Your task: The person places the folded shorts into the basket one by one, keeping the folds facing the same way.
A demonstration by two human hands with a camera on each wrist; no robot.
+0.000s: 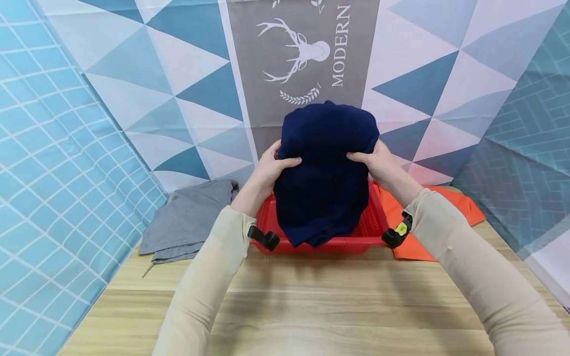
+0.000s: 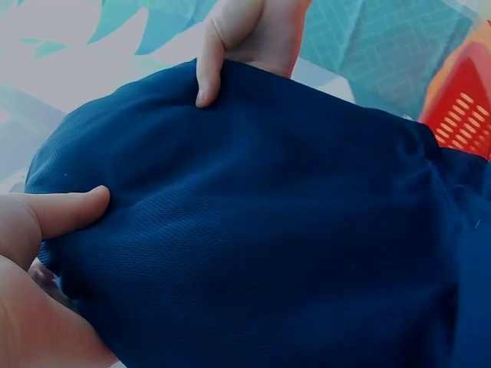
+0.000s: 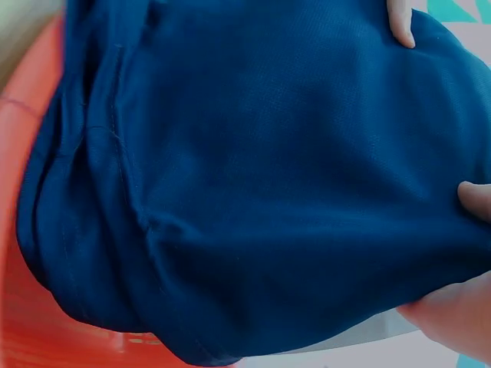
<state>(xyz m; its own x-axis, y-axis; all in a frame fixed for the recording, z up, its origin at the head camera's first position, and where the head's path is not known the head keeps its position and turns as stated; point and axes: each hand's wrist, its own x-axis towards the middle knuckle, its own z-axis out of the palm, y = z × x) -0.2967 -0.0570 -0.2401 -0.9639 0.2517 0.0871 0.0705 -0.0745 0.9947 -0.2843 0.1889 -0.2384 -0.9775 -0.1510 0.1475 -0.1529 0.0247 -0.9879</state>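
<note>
I have a folded navy garment [image 1: 325, 173] held up between both hands, directly over the red plastic basket [image 1: 267, 225] that sits at the far middle of the worktop [image 1: 311, 306]. I judge the step in hand to be the transfer between garment and basket: the bundle's lower edge hangs down into the basket opening while its upper part stands above the rim, so it is neither fully in nor clear of it.

My left hand [image 1: 267, 170] grasps the garment's left side, thumb laid across the near face and fingers tucked behind the cloth. My right hand [image 1: 378, 163] grips the right side the same way, thumb on the front. The wrist views confirm both thumbs pressing into the navy fabric [image 2: 268, 230], with the basket's red mesh just beyond it.

The next move, as I read it, calls for keeping both grips level so the folds stay together, and moving the bundle straight along the vertical without snagging the basket wall.

A grey garment [image 1: 187, 222] lies flat to the left of the basket, an orange one [image 1: 423, 227] to its right.
</note>
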